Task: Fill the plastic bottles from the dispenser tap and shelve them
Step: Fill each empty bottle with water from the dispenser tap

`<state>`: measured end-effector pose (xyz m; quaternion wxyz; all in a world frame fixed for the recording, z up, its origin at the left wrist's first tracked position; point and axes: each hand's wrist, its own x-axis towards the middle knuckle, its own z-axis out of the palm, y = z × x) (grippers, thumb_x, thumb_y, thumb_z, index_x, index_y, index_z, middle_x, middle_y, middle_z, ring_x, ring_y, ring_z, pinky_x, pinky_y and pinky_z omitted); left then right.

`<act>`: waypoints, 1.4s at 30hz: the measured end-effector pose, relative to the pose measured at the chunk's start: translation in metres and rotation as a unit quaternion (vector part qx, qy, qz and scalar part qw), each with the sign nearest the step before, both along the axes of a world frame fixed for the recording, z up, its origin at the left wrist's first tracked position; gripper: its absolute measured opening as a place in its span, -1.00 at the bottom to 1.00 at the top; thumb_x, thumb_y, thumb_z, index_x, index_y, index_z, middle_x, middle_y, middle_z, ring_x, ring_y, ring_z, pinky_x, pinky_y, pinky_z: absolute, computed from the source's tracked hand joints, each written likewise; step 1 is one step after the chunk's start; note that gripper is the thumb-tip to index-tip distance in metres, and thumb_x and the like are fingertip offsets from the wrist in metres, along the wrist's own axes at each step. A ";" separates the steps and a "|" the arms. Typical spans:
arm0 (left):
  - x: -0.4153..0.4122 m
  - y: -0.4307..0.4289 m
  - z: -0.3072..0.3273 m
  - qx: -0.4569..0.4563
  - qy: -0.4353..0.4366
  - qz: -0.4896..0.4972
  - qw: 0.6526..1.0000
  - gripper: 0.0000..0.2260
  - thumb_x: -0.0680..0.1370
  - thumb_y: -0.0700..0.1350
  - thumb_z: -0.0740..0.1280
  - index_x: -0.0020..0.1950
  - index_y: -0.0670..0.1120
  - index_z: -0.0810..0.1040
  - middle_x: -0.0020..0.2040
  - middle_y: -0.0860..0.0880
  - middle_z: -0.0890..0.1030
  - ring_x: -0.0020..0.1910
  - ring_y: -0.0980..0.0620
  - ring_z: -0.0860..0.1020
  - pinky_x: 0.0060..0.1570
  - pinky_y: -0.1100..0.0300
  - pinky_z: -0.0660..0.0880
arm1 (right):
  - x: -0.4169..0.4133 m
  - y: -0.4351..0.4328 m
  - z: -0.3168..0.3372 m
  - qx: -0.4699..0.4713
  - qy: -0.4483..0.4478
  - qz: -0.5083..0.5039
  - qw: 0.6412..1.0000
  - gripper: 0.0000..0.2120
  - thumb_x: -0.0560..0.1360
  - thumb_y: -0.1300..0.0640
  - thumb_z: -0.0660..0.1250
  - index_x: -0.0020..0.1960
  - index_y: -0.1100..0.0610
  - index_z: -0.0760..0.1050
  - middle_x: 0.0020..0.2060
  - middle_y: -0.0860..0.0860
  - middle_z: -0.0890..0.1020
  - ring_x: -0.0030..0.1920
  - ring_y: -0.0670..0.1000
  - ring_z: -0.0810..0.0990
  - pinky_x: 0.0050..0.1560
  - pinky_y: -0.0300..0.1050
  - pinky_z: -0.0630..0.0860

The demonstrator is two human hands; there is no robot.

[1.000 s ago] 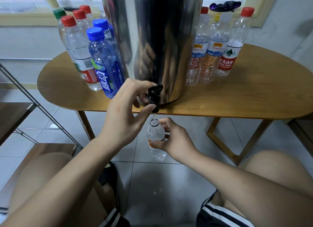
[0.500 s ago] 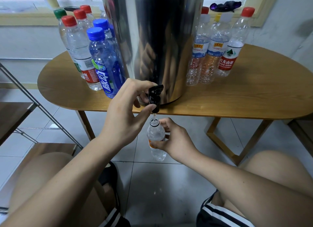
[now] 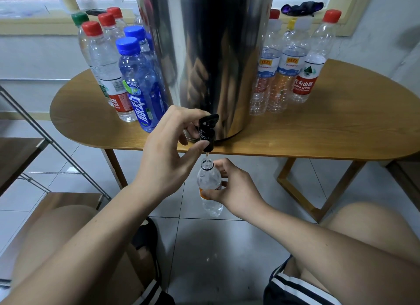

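Note:
A tall steel dispenser (image 3: 211, 61) stands on the wooden table (image 3: 329, 132), its black tap (image 3: 207, 132) jutting over the front edge. My left hand (image 3: 168, 154) pinches the tap lever between fingers and thumb. Just below the spout, my right hand (image 3: 236, 191) holds a small clear uncapped bottle (image 3: 209, 179) with an orange label upright, its mouth under the spout. A thin stream of water runs into it.
Capped bottles with red, green and blue lids (image 3: 127, 77) crowd the table left of the dispenser; three more (image 3: 288, 72) stand to its right. A metal-framed shelf with wooden boards (image 3: 20, 159) is at the left. My knees flank the tiled floor below.

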<state>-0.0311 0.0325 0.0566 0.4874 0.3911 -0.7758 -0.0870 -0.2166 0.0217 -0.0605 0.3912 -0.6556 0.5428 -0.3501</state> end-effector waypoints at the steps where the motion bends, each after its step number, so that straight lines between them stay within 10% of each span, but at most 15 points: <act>1: 0.000 0.000 0.000 -0.001 0.000 0.000 1.000 -0.46 0.54 -0.37 0.54 0.36 0.09 0.48 0.05 0.00 0.54 -0.04 0.02 0.58 -0.06 0.24 0.47 | 0.000 0.000 0.000 0.000 0.000 0.000 1.000 -0.46 0.34 0.07 0.69 0.20 -0.19 0.53 0.06 -0.23 0.69 0.08 -0.16 0.67 0.17 0.01 0.66; 42: 0.002 -0.002 -0.003 -0.012 -0.004 0.005 1.000 -0.51 0.55 -0.35 0.54 0.37 0.03 0.51 0.05 0.00 0.54 -0.03 0.03 0.58 -0.06 0.22 0.49 | 0.000 -0.001 -0.002 -0.007 0.010 0.002 1.000 -0.44 0.34 0.03 0.70 0.23 -0.17 0.52 0.08 -0.23 0.69 0.12 -0.16 0.66 0.19 0.02 0.65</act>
